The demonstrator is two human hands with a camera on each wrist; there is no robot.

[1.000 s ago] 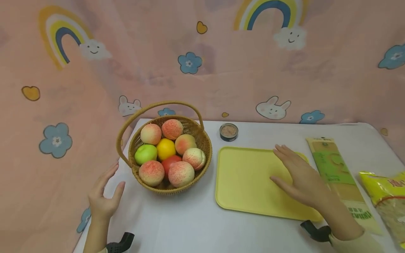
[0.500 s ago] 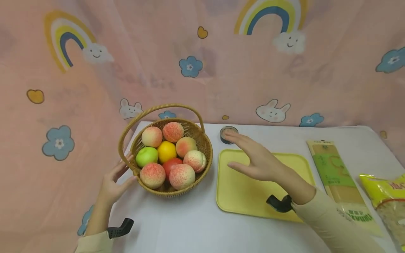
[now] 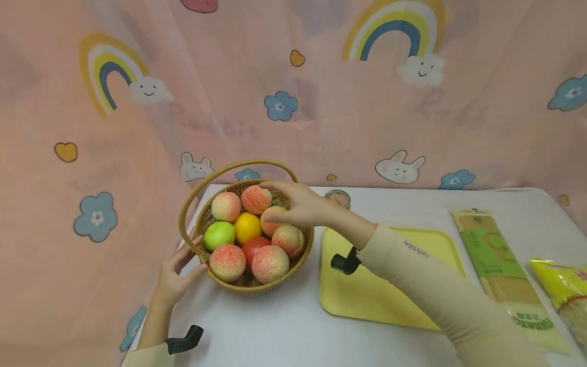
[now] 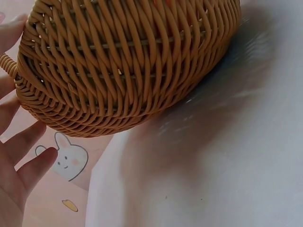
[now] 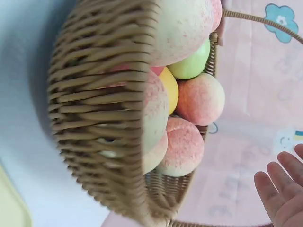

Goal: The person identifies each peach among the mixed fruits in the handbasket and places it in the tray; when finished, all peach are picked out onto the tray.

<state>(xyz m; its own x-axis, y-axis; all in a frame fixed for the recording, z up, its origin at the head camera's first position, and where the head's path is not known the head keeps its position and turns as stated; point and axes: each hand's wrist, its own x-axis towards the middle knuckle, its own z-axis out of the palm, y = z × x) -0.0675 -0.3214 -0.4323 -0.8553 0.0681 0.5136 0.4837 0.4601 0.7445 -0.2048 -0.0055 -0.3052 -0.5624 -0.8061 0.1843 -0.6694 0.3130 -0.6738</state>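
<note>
A woven basket (image 3: 257, 289) with an arched handle (image 3: 249, 162) stands at the left of the table. Inside lie several peaches (image 3: 228, 262), a green apple (image 3: 218, 236), a round yellow fruit (image 3: 247, 228) and a red fruit (image 3: 255, 248), partly hidden. My left hand (image 3: 176, 275) touches the basket's left side where the handle joins, its fingers spread and the thumb near the rim; in the left wrist view, these fingers (image 4: 22, 142) lie along the weave. Over the basket's right rim, my right hand (image 3: 300, 204) hovers above the peaches with fingers extended, holding nothing.
Right of the basket lies a yellow tray (image 3: 367, 300), partly under my right forearm. Behind it is a small round tin (image 3: 338, 199). Farther right are a flat green-and-tan packet (image 3: 497, 250) and a yellow bag (image 3: 557, 280). A pink patterned cloth (image 3: 321, 127) hangs behind.
My right hand has moved left from over the tray to above the basket's right side. The left hand has come up and right to the basket's side.
</note>
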